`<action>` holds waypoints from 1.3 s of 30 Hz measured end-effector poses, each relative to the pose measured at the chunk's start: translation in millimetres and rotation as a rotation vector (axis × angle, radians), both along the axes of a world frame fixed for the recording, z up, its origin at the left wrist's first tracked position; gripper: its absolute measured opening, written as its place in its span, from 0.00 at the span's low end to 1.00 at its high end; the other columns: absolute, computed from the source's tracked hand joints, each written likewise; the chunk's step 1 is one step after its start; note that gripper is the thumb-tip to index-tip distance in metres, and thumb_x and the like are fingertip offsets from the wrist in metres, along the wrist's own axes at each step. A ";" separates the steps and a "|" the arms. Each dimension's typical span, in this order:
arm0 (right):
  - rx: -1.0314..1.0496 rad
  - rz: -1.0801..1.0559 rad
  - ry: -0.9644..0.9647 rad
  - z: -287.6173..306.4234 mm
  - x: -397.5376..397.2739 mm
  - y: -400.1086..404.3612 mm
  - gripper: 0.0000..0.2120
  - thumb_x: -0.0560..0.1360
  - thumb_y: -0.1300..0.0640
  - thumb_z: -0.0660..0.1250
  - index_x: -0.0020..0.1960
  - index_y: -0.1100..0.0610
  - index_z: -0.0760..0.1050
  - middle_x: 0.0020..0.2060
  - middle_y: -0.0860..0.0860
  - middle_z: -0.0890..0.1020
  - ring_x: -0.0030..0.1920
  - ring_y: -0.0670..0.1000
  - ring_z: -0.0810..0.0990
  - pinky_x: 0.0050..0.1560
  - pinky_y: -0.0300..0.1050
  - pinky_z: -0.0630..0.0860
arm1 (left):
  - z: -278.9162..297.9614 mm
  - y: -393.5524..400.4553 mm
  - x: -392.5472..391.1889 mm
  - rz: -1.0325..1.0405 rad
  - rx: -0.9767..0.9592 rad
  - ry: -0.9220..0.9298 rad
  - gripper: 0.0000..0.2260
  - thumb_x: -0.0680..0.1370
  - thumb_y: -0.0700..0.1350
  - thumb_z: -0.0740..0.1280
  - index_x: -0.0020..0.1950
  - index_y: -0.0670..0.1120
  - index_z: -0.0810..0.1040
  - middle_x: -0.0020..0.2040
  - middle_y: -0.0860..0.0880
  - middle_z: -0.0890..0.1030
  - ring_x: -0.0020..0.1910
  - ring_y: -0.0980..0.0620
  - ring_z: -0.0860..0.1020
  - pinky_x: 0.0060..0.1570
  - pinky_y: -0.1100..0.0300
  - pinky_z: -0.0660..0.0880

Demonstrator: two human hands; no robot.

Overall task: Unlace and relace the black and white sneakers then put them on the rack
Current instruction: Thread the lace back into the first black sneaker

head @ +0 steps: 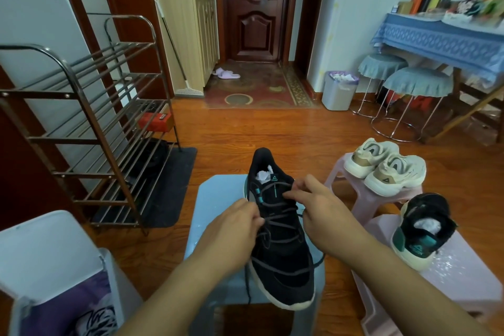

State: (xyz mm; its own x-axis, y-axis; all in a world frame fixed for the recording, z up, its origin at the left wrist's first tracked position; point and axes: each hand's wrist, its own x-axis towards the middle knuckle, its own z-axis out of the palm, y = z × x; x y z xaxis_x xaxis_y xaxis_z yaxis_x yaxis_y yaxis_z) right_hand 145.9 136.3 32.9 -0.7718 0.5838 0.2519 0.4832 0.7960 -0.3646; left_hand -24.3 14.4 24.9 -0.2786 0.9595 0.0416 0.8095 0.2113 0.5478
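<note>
A black sneaker with a white sole (283, 262) lies on a pale blue stool (218, 194), heel away from me, white paper stuffed inside. Its dark lace (281, 243) crosses the eyelets loosely, and one end hangs over the stool's front. My left hand (234, 229) pinches the lace at the shoe's left side, mid-way up. My right hand (316, 204) pinches the lace near the top eyelets on the right. The second black sneaker (420, 234) stands on a pink stool (463, 275) to the right. The metal shoe rack (90, 128) stands at the left.
A pair of cream sneakers (384, 166) sits on another pink stool (362, 196) behind the right hand. A grey bin (54, 267) is at the lower left, a dark mat (169, 188) under the rack. Two round stools (409, 90), a waste bin (339, 90) and a covered table (441, 38) stand at the far right.
</note>
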 end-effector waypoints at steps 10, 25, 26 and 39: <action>0.133 -0.095 -0.013 -1.1 5.9 12.7 0.16 0.72 0.71 0.68 0.55 0.57 0.84 0.47 0.48 0.74 0.42 0.52 0.79 0.38 0.45 0.75 | 15.8 -90.4 -122.1 0.337 -0.493 0.113 0.08 0.83 0.48 0.65 0.44 0.51 0.75 0.43 0.49 0.79 0.43 0.51 0.78 0.42 0.55 0.75; 0.177 -0.097 0.047 -9.3 -3.9 9.4 0.18 0.70 0.73 0.64 0.53 0.60 0.85 0.46 0.50 0.75 0.45 0.57 0.78 0.41 0.47 0.74 | 23.8 -91.2 -113.6 0.653 0.025 -0.001 0.06 0.85 0.48 0.58 0.50 0.49 0.70 0.43 0.45 0.78 0.43 0.43 0.78 0.44 0.48 0.76; 0.213 -0.086 0.081 -5.6 -4.2 6.4 0.18 0.71 0.71 0.64 0.55 0.58 0.84 0.47 0.50 0.75 0.49 0.56 0.77 0.44 0.49 0.75 | 27.7 -86.6 -101.4 0.528 0.110 -0.120 0.07 0.86 0.48 0.57 0.49 0.51 0.71 0.41 0.47 0.79 0.41 0.46 0.79 0.41 0.50 0.75; -0.507 -0.309 0.448 50.1 36.1 0.4 0.07 0.81 0.56 0.66 0.45 0.55 0.79 0.34 0.53 0.81 0.36 0.55 0.78 0.40 0.52 0.76 | 33.3 -41.4 -42.6 -0.125 0.162 -0.108 0.06 0.83 0.47 0.66 0.51 0.59 0.80 0.42 0.64 0.79 0.38 0.59 0.77 0.36 0.62 0.71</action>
